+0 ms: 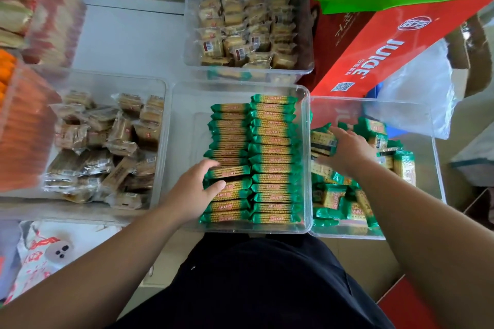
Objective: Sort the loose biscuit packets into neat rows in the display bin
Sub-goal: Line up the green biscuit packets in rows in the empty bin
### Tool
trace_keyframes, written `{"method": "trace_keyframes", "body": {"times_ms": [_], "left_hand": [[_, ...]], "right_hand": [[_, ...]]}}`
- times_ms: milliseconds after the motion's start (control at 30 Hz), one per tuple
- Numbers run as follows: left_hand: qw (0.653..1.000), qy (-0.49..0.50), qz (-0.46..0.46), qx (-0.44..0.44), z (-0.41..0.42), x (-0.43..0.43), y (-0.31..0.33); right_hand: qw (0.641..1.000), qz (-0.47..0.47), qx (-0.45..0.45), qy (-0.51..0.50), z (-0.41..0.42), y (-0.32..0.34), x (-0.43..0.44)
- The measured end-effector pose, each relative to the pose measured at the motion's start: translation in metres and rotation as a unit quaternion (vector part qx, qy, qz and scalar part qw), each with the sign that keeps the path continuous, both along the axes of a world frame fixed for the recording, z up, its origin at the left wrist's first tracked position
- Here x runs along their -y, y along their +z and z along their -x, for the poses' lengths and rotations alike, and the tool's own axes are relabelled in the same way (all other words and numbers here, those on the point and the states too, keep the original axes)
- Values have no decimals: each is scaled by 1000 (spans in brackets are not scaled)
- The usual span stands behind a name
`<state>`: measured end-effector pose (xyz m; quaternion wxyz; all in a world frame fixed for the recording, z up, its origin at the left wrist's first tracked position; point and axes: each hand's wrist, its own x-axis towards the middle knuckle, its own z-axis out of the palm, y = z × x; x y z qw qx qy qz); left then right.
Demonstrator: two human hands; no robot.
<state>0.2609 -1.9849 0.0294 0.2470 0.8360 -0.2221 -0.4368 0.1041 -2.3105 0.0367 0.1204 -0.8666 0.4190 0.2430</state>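
Bracing the shorter row, left hand (197,187) grips packets (231,171) in display bin (187,141); right hand (347,148) curls on loose packet (322,141) in side bin (401,112). Risk: row may topple w/ slack grip.

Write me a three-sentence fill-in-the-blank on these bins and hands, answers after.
1. The centre bin holds ____ neat rows of packets.
2. The left hand grips packets in the ____-hand row.
3. The right hand grips loose packets in the side bin on the ____.
Answers: two; left; right.
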Motion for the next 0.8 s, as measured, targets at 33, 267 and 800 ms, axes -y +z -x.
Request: {"method": "trace_keyframes", "body": {"times_ms": [33, 267, 800], "left_hand": [[1000, -6, 10, 7, 0, 0, 0], [999, -18, -1, 47, 1, 10, -6], [990, 131, 45, 4, -4, 13, -5]], "right_hand": [[1000, 6, -10, 11, -2, 0, -1], [999, -12, -28, 35, -4, 6, -2], [995, 41, 87, 5, 21, 18, -26]]}}
